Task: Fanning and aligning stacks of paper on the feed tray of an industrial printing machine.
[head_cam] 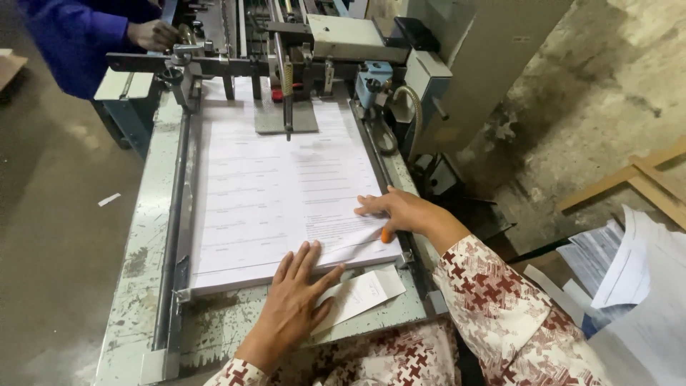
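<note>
The paper stack [286,193] stretches lengthwise away from both hands, its near edge under the flat, spread fingers of the left hand [293,300], while the right hand [400,212], also gripping nothing, presses its near-right corner.

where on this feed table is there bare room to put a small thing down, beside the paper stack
Bare metal runs along the table's left edge, between the side rail and the floor, and at the front left corner below the paper stack. The front right is crowded: left hand over a loose slip, right hand on the stack's corner. The far end is packed with feeder parts.
</note>
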